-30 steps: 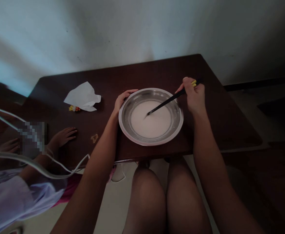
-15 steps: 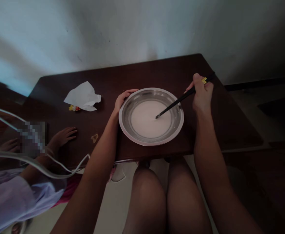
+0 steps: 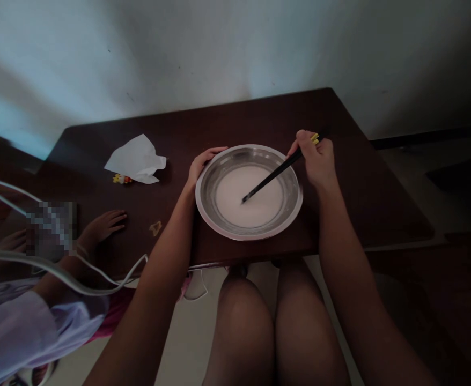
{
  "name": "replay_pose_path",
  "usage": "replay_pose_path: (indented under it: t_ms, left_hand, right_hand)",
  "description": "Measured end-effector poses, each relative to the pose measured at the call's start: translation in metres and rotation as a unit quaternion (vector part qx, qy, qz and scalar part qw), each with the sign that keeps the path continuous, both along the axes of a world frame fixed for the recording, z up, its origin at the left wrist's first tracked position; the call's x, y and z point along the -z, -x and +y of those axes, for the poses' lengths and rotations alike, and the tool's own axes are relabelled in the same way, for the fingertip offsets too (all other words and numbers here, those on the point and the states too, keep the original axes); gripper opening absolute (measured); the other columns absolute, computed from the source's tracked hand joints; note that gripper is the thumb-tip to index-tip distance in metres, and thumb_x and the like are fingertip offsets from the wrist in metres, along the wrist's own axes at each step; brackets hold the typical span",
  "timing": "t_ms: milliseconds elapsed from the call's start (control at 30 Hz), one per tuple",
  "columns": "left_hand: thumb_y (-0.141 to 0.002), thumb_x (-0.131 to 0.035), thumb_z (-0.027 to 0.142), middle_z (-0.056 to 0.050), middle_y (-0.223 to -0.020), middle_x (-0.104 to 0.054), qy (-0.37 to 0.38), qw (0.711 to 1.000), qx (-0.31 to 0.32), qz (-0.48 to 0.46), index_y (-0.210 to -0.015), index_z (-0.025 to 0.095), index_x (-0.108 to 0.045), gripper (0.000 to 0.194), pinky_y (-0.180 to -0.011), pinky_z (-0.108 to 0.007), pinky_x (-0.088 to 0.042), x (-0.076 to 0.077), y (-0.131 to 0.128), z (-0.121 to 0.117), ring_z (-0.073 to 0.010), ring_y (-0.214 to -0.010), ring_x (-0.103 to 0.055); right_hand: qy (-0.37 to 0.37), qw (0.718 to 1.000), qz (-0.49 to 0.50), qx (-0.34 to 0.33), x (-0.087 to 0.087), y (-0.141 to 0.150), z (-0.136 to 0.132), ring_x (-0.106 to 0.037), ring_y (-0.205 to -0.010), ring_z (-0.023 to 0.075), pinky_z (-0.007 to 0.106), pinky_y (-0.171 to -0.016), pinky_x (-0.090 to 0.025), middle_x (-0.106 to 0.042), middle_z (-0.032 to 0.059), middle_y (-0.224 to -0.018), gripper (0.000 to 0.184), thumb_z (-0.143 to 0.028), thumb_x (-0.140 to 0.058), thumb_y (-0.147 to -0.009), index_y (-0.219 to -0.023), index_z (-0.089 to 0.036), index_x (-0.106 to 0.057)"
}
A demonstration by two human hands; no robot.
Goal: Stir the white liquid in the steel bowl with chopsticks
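Note:
A round steel basin (image 3: 207, 217) stands near the front edge of the dark table and holds a milky white liquid (image 3: 243, 187). My left hand (image 3: 204, 163) is wrapped around the basin's left rim, its fingers along the far side and partly hidden. Black chopsticks (image 3: 273, 176) with yellow bands near the top are gripped in my right hand (image 3: 315, 155), above the basin's right rim. They slant down to the left, and their tips dip into the liquid left of its middle. Whitish residue clings near the tips.
On the dark table (image 3: 259, 115), a crumpled white paper (image 3: 137, 158) partly covers a small yellow-and-red object (image 3: 122, 178). A small yellowish star-like piece (image 3: 155, 228) lies nearer. At left are another person's hand (image 3: 104, 225) and white cables (image 3: 86, 289). A wall (image 3: 219, 53) stands behind.
My right hand has moved left and slightly down with the chopsticks, and their tips have shifted left and nearer to me in the liquid. My left hand stays on the basin.

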State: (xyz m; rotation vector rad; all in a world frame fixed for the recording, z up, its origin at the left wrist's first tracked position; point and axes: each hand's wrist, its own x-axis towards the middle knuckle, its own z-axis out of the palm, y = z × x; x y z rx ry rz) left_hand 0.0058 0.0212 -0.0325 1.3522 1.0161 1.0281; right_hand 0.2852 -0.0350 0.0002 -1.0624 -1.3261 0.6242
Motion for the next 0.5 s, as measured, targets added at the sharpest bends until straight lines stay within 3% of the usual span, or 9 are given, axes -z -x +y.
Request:
replay_pose_path:
  t_ms: [167,333,500]
  left_hand:
    - [-0.08,-0.043,0.026,-0.007,-0.112,-0.071,-0.027,1.0,0.008,0.01,-0.1,0.017,-0.071,0.035,-0.098,-0.037,-0.047,0.0021,0.0016,0.0016,-0.0243,-0.111,-0.061]
    - [-0.08,-0.044,0.029,-0.008,-0.112,-0.071,-0.034,0.999,0.004,0.022,-0.102,0.017,-0.07,0.036,-0.096,-0.038,-0.048,0.0016,0.0016,0.0006,-0.0254,-0.11,-0.061]
    - [-0.078,-0.043,0.027,-0.008,-0.113,-0.07,-0.027,0.999,0.013,0.012,-0.102,0.017,-0.07,0.037,-0.098,-0.039,-0.047,0.0025,0.0022,0.0009,-0.0247,-0.111,-0.061]
  right_hand:
    - [-0.035,0.994,0.055,0.086,-0.0015,-0.0019,-0.0004,-0.052,-0.051,0.0116,0.03,-0.059,-0.046,-0.051,-0.0019,-0.049,0.052,-0.057,-0.049,-0.087,-0.051,-0.021,-0.054]
    - [0.012,1.0,0.001,0.008,-0.003,0.0009,-0.0021,-0.053,-0.052,0.0118,0.029,-0.056,-0.045,-0.053,-0.0011,-0.05,0.051,-0.063,-0.051,-0.083,-0.053,-0.022,-0.058]
    - [-0.023,0.997,0.017,0.078,0.0009,-0.0046,0.0014,-0.058,-0.059,0.0135,0.03,-0.059,-0.044,-0.051,-0.001,-0.052,0.051,-0.061,-0.045,-0.087,-0.055,-0.022,-0.055]
